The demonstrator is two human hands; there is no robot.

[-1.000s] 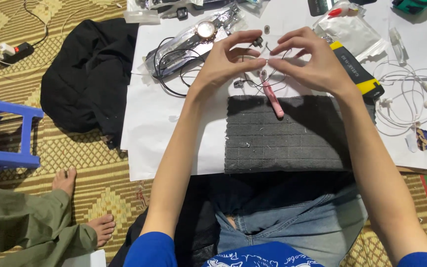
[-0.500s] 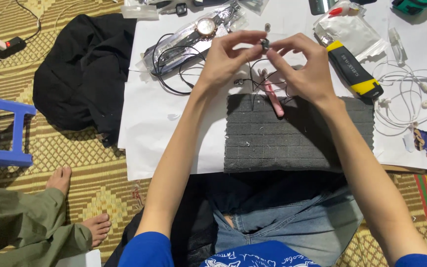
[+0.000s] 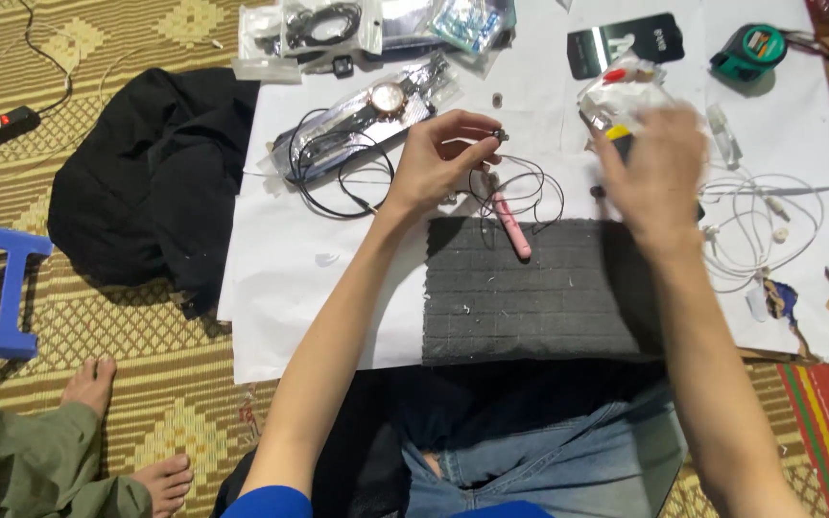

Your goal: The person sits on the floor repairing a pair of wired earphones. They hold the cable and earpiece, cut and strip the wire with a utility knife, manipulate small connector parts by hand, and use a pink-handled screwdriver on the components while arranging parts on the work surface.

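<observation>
Head view: left hand (image 3: pixel 438 158) pinches small earbud (image 3: pixel 501 135) over paper sheet (image 3: pixel 319 288).

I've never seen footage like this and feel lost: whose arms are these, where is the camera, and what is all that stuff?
The camera sits on a person's head and looks down, so the two bare arms are that person's own; they sit on a woven mat. The left hand pinches a small dark part joined to a thin black cable. The right hand is blurred, over a yellow-and-black tool; whether it grips anything is unclear. On the white sheet lie a grey grid mat, a pink tool, a bagged wristwatch, white earphones and a green tape measure. The feet at lower left belong to someone else.
</observation>
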